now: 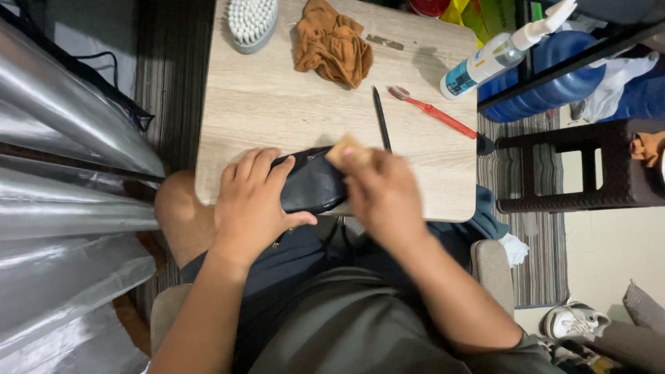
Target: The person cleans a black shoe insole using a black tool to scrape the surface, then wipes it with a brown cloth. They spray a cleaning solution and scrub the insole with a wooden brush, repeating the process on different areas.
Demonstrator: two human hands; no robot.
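At the table's (242,104) near edge, my left hand (253,204) grips a black leather shoe (312,185), fingers wrapped over it. Just beside it, my right hand (384,197), blurred, pinches a small tan sponge (344,150) against the shoe. Farther off lie a black pen (381,119), a red toothbrush (433,111), an orange cloth (332,43), a scrub brush (252,22) and a spray bottle (502,50).

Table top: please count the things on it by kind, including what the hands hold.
Brushes: 2, white scrub brush and red toothbrush
Cloths: 1, orange cloth
Spray bottles: 1
Black sticks: 1
Black leather items: 1, under left hand
Tan pads: 1, in right hand
Small grey pieces: 1
Total: 8
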